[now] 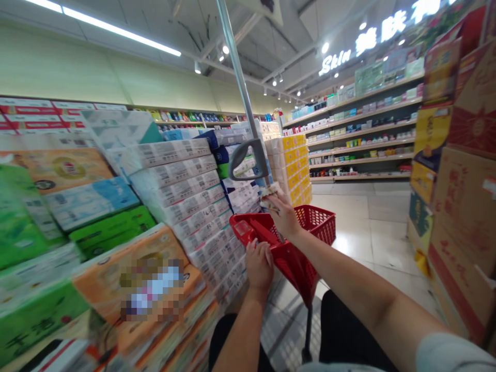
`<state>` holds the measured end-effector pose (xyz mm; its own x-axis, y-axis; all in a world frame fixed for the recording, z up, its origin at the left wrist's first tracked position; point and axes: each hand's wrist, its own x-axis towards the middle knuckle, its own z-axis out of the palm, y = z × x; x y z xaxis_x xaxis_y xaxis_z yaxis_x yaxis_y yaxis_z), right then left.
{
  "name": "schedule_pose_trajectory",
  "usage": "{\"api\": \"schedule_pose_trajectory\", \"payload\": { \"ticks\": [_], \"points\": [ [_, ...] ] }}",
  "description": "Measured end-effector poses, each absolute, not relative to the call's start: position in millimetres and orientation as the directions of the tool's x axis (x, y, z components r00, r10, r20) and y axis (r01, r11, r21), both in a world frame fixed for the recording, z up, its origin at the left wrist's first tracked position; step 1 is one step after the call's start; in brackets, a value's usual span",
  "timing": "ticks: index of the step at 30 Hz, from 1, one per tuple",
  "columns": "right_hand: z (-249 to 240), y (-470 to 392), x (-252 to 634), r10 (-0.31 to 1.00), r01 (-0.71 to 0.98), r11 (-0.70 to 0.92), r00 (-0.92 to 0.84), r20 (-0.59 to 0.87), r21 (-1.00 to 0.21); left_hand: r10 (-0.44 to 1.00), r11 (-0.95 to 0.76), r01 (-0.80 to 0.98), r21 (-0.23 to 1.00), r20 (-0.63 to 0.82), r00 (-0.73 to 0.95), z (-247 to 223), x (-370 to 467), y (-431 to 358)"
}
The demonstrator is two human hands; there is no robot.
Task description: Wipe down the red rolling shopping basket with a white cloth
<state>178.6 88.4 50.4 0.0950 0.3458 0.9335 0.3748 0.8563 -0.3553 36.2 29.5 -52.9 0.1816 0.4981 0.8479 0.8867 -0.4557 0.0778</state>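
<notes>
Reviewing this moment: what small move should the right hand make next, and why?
Probably slide the right hand slightly up toward the grey grip, keeping the left hand where it is. The right fingers hold what looks like a pale cloth at the metal pole, just below that grip, while the left hand grasps the near edge of the red basket, which may steady it.

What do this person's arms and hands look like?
Both the left hand and right hand are human and ungloved, with no watch or bracelet visible. A pale sleeve covers the upper right arm; no left sleeve shows.
</notes>
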Motion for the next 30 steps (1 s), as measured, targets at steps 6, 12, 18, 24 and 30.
{"api": "schedule_pose_trajectory", "payload": {
  "ticks": [6, 12, 18, 24, 30],
  "points": [
    [30.6, 89.0, 177.8, 0.357, 0.374, 0.864, 0.02, 0.934, -0.338, 0.499, -0.449, 0.89, 0.085, 0.849, 0.171, -53.8, 33.1, 33.9],
    [85.2, 97.6, 175.7, 0.34, 0.369, 0.858, 0.112, 0.934, -0.357, 0.481, -0.456, 0.887, 0.076, 0.86, 0.173, -52.9, 37.4, 31.3],
    [43.0, 83.5, 170.7, 0.374, 0.365, 0.855, 0.057, 0.926, -0.368, 0.499, -0.452, 0.888, 0.089, 0.85, 0.168, -52.6, 34.9, 27.1],
    [69.1, 89.9, 169.0, 0.349, 0.357, 0.867, 0.063, 0.935, -0.348, 0.47, -0.453, 0.888, 0.086, 0.869, 0.155, -55.4, 28.0, 33.7],
    [21.5, 83.6, 165.7, 0.398, 0.365, 0.851, 0.021, 0.917, -0.378, 0.477, -0.436, 0.898, 0.059, 0.861, 0.175, -52.9, 24.1, 31.1]
  ]
}}
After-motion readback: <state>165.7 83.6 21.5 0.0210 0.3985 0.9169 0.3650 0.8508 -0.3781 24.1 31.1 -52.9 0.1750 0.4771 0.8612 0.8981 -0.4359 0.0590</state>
